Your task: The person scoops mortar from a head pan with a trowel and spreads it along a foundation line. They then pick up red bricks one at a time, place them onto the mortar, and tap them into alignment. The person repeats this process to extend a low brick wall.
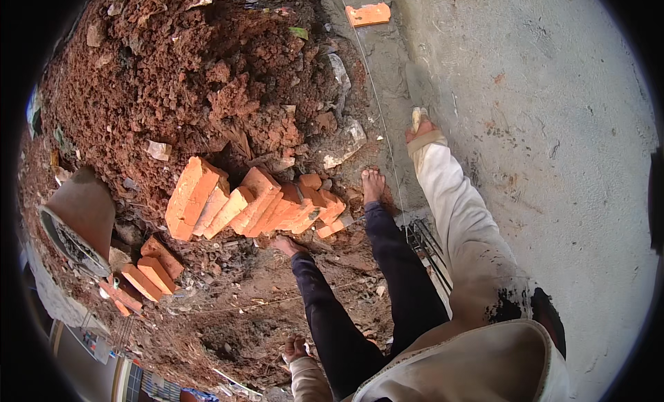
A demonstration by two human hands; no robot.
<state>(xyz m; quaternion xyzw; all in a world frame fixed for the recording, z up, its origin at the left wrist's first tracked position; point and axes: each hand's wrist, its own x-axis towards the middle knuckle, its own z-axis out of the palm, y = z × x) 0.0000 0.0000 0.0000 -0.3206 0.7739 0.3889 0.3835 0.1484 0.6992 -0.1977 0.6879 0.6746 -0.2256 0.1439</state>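
My right hand (420, 131) is closed on the pale handle of a trowel (416, 115), whose grey blade blends into the wet mortar strip (387, 91). A taut string (373, 91) runs along the strip, and an orange brick (369, 15) lies at its far end. My left hand (294, 348) hangs low beside my leg with curled fingers; I cannot make out whether it holds anything. My bare feet (373, 184) stand apart, one beside the string and the other near a leaning row of orange bricks (256, 201).
Lumpy red soil (194, 77) with debris is piled at upper left. A bucket (76, 215) lies tipped beside loose bricks (149, 277) at left. A grey concrete surface (532, 160) spans the right side. Black steel rods (432, 260) lie beside my right leg.
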